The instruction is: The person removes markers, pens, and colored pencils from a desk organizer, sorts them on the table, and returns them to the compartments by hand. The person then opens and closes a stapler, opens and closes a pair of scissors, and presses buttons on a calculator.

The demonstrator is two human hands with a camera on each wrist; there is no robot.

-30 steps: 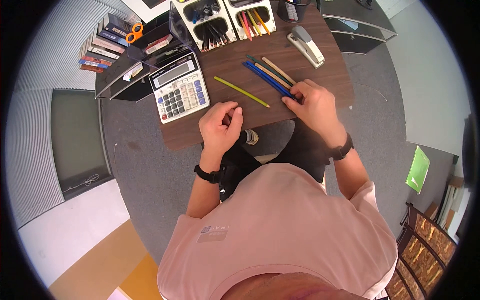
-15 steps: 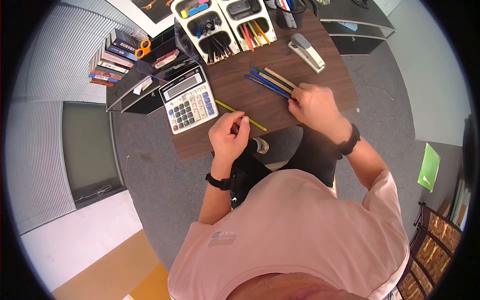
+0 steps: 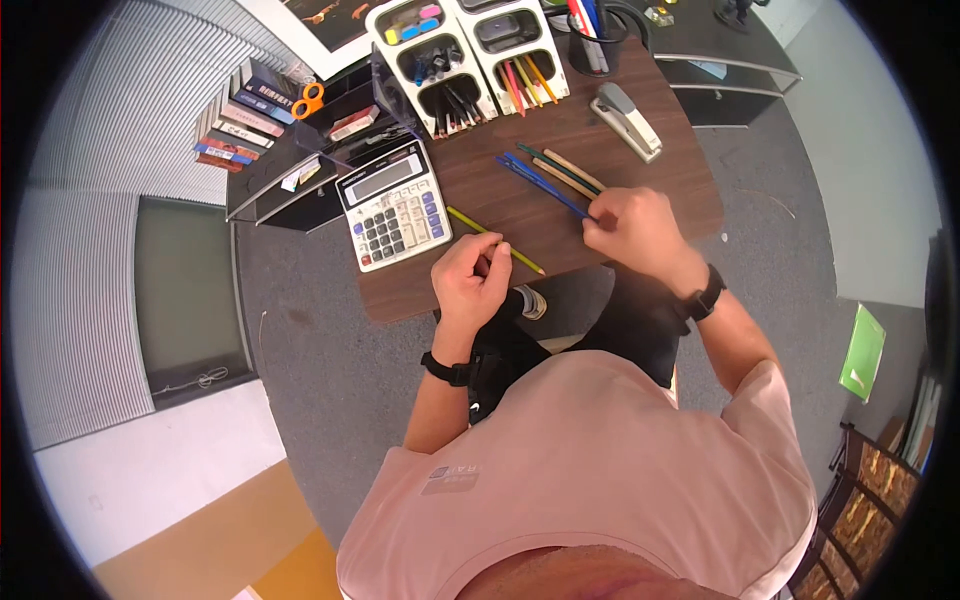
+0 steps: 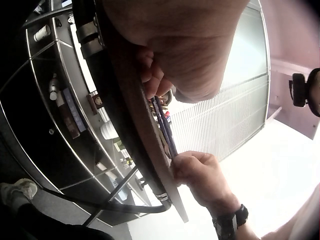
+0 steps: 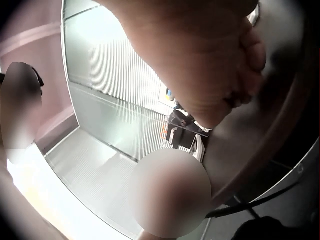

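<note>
In the head view my right hand (image 3: 640, 235) is at the table's near right, thumb and fingers pinching the near ends of the blue pencils (image 3: 545, 185). Beside these, two bare-wood-coloured pencils (image 3: 568, 177) and a dark green one (image 3: 525, 149) fan away from the same hand, their near ends hidden under it. The left wrist view shows the right hand (image 4: 200, 177) with the pencils' ends at its fingertips. My left hand (image 3: 472, 278), fingers loosely curled, is at the near edge over a yellow-green pencil (image 3: 527, 260), covering its middle.
A white calculator (image 3: 395, 210) lies left of the pencils. Behind stand a white organizer (image 3: 484, 60) with pencils and markers in its compartments, and a black mesh pen cup (image 3: 597, 55). A stapler (image 3: 627, 122) lies at the right. The wooden table (image 3: 480, 185) ends close to both wrists.
The head view has shifted, so the table appears lower and further right. My left hand has come over the yellow-green pencil. The right hand's fingers have closed in on the blue pencils' ends.
</note>
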